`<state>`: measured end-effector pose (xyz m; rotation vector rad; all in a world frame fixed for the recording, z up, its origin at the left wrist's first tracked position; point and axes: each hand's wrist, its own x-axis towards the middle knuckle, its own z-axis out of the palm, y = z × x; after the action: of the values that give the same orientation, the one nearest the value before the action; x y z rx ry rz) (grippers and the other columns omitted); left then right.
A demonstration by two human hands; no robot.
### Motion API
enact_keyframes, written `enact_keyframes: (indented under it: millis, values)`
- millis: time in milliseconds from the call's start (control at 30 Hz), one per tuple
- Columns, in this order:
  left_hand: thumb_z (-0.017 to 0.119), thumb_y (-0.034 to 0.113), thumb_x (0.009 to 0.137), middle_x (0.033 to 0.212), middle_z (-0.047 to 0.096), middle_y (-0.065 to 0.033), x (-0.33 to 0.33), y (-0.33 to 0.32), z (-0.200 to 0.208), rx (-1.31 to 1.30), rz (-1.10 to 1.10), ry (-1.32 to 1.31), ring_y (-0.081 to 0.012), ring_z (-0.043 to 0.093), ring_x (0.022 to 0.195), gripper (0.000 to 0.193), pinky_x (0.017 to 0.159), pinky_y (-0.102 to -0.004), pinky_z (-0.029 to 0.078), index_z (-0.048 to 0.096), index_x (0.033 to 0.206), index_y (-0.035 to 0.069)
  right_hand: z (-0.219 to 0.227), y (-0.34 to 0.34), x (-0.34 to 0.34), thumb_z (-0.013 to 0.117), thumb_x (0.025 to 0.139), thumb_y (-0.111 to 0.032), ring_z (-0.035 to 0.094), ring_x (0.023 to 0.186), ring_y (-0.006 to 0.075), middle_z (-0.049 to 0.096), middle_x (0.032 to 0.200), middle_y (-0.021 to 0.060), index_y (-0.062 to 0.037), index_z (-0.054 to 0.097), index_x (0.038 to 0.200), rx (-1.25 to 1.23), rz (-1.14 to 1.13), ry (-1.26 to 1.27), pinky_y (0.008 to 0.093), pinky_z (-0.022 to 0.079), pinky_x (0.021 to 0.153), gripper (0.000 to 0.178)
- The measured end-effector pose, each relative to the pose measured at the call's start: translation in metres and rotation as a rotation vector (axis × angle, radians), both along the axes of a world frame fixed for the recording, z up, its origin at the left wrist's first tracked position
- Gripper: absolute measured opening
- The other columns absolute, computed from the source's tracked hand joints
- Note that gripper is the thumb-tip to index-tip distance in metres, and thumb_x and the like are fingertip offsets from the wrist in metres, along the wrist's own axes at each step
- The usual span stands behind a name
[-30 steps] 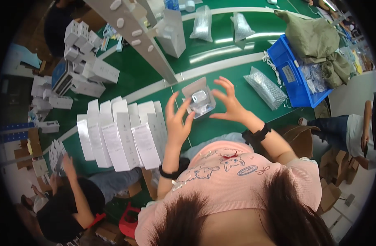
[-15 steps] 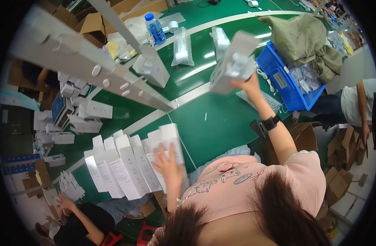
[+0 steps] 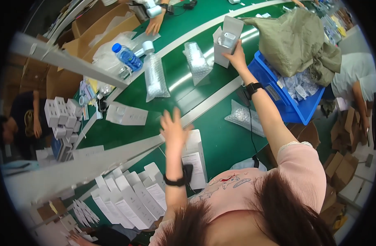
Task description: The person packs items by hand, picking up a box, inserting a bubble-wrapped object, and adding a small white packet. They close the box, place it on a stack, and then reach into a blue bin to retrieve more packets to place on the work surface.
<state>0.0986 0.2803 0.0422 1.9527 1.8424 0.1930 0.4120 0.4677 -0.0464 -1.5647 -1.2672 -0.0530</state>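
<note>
Open box in right hand; left hand spread

Open box, one, holding one white device: beyond the near rail, beside the sack; right hand, fingers closed on its side; whether the box is lifted, cannot tell; left hand, empty, fingers wide, near the rail; contact, cannot tell; upright box, one, beside the left wrist; lying box, one, beyond the beam; bubble packs, three: two beyond the rail, one on its near side; bottle, one, blue; bin, one, blue, partly covered by the one sack; row of boxes, overlapping, count unclear; beam, one, crossing lower left, blocking part of the table; co-worker's hand, one, upper edge.
</note>
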Motion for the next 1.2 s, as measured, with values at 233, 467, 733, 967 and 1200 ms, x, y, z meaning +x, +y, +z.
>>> enact_keyframes:
  millis: [233,467,733,967,1200]
  values:
    - [0.071,0.036,0.064,0.140,0.011,-0.0203,-0.022,0.171,-0.052,-0.038,0.387,0.168,-0.0451,0.024,0.121,0.075,0.086,-0.0602,0.032,0.034,0.128,0.026,0.037,-0.012,-0.051,0.062,0.068,-0.054,0.058,0.086,0.0394,0.056,0.096,0.0293,0.0012,0.041,0.122,-0.926,0.547,-0.296,0.0403,0.047,0.075,0.080]
    - [0.066,0.032,0.065,0.118,0.036,-0.0281,-0.002,0.174,-0.064,-0.059,0.327,0.152,-0.0454,0.043,0.103,0.060,0.083,-0.0506,0.039,0.043,0.119,0.023,0.000,0.004,-0.095,0.066,0.068,-0.024,0.054,0.086,0.0425,0.047,0.103,0.0258,-0.0188,0.042,0.121,-0.742,0.493,-0.178,0.0445,0.047,0.073,0.058]
    - [0.063,0.034,0.066,0.098,0.046,-0.0354,0.124,-0.007,-0.033,-0.174,-0.097,-0.075,-0.0496,0.050,0.084,0.058,0.078,-0.0454,0.043,0.042,0.112,0.004,0.038,-0.107,0.031,0.056,0.063,-0.001,0.055,0.075,0.0323,0.050,0.083,0.0107,-0.0051,0.052,0.081,-0.415,0.642,-0.218,0.0412,0.045,0.065,0.019]
    - [0.066,0.037,0.071,0.098,0.046,-0.0356,0.218,-0.091,-0.072,-0.227,-0.212,-0.222,-0.0480,0.051,0.085,0.059,0.075,-0.0461,0.044,0.039,0.111,0.002,0.056,-0.226,0.117,0.056,0.065,0.000,0.054,0.081,0.0316,0.053,0.088,0.0123,-0.0024,0.054,0.088,-0.431,0.522,-0.385,0.0385,0.045,0.070,0.024]
    - [0.066,0.033,0.073,0.088,0.058,-0.0230,0.239,-0.048,-0.002,-0.265,-0.445,-0.146,-0.0373,0.059,0.076,0.052,0.067,-0.0423,0.047,0.047,0.107,-0.002,0.123,-0.252,0.233,0.057,0.069,-0.003,0.056,0.089,0.0290,0.059,0.094,0.0144,0.0004,0.058,0.094,-0.550,0.242,0.033,0.0359,0.045,0.078,0.025]
